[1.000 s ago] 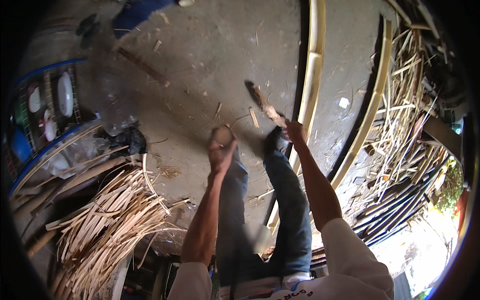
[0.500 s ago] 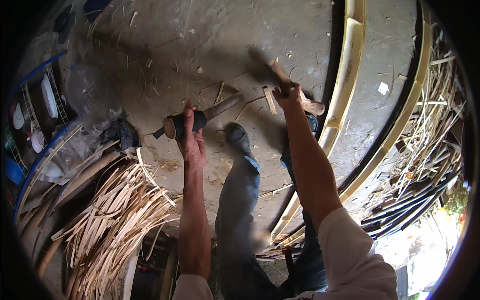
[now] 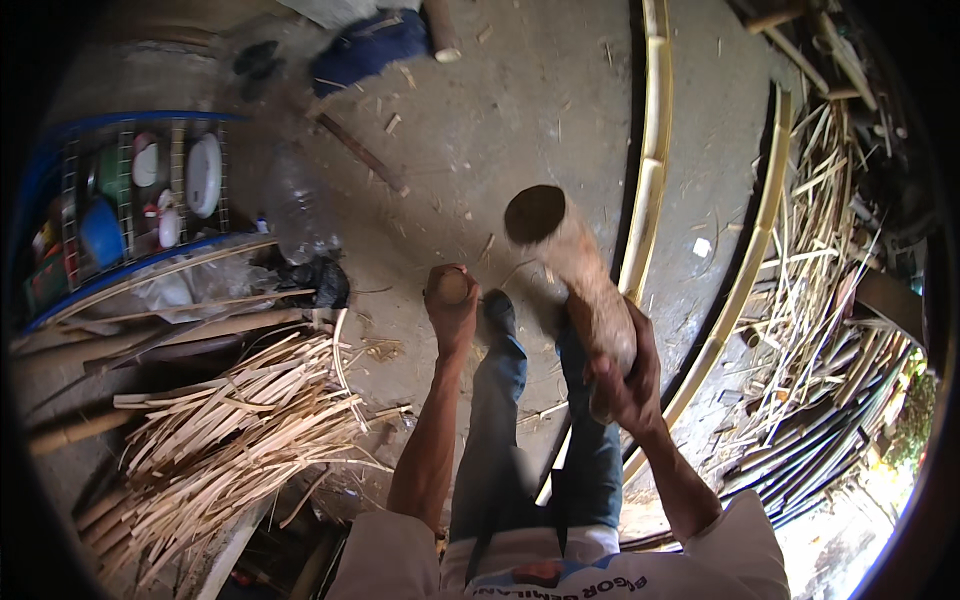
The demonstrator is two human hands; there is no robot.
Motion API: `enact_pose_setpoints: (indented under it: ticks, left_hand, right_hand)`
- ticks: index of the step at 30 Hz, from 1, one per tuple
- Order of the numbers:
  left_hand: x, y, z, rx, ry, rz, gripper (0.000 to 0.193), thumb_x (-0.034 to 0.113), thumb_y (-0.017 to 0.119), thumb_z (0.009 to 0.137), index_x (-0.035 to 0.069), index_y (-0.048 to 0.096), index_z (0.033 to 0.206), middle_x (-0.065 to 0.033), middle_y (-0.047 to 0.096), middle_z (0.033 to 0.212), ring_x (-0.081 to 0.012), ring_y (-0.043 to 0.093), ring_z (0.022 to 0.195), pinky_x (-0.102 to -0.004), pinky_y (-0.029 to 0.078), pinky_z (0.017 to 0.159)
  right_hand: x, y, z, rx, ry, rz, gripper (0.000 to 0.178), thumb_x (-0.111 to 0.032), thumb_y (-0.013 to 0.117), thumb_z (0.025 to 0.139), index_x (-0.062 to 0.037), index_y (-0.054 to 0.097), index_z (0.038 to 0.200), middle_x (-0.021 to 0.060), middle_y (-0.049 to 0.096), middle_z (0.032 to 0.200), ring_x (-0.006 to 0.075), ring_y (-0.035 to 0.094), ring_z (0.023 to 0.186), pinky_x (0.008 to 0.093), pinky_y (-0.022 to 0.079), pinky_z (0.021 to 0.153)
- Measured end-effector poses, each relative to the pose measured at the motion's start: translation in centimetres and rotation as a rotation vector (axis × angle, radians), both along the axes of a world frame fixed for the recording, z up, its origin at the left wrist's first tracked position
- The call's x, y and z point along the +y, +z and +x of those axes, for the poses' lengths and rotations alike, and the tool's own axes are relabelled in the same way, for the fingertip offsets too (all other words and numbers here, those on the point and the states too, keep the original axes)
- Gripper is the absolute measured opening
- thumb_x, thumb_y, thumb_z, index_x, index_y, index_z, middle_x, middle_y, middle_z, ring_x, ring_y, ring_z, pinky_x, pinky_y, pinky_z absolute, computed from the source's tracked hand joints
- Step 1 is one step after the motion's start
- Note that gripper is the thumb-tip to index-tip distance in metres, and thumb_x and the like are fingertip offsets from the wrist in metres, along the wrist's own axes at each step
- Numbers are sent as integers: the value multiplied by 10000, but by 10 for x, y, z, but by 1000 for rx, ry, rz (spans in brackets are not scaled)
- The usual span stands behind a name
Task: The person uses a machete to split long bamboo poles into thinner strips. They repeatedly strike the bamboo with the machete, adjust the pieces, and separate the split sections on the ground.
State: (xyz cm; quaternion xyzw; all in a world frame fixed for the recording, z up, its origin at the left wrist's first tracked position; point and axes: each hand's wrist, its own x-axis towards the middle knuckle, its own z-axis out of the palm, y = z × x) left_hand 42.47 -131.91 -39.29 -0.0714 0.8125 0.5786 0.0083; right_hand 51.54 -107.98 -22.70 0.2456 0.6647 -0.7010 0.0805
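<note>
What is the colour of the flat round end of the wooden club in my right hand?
Dark brown; the round end shows best in the head view.

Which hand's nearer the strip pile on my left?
Left: the left hand is ahead and right of the strip pile; the right hand, holding a wooden club, is farther right.

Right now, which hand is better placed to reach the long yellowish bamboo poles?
Likely the right hand: nearer the bamboo poles, though gripping a rough brown wooden club. The left hand, farther off, grips a round-ended wooden piece.
</note>
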Motion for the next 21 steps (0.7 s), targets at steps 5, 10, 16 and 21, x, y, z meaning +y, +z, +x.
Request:
enact_pose_setpoints:
  ticks: [5,10,16,21]
  left_hand:
    - [-8,135,-45,168,-116,-72,261,-4,732,786,27,604,1012,-106,655,937,-220,651,856,-348,521,784]
    - [-34,210,-58,140,-42,134,316,6,749,745,31,614,1029,-122,639,984,-240,634,918,-380,512,805]
    - [-56,277,-70,199,-79,48,423,25,771,756,28,611,1148,-82,640,1010,-237,619,940,-392,508,851]
    - [-61,284,-48,233,10,392,528,45,775,755,23,580,1246,-90,627,987,-242,607,910,-377,502,840]
  right_hand:
    - [-48,68,13,556,45,188,829,-313,824,821,25,390,1441,284,533,1376,373,559,1285,442,466,1041]
    - [-80,196,-26,264,187,173,665,-295,696,938,35,378,1420,197,677,1072,269,691,932,382,556,803]
    - [-97,252,-23,643,126,268,707,-335,704,922,33,367,1423,227,632,1150,283,656,1019,395,525,908]
    - [-100,278,-18,519,339,545,714,-312,721,919,29,359,1432,235,670,1096,352,692,917,427,549,846]
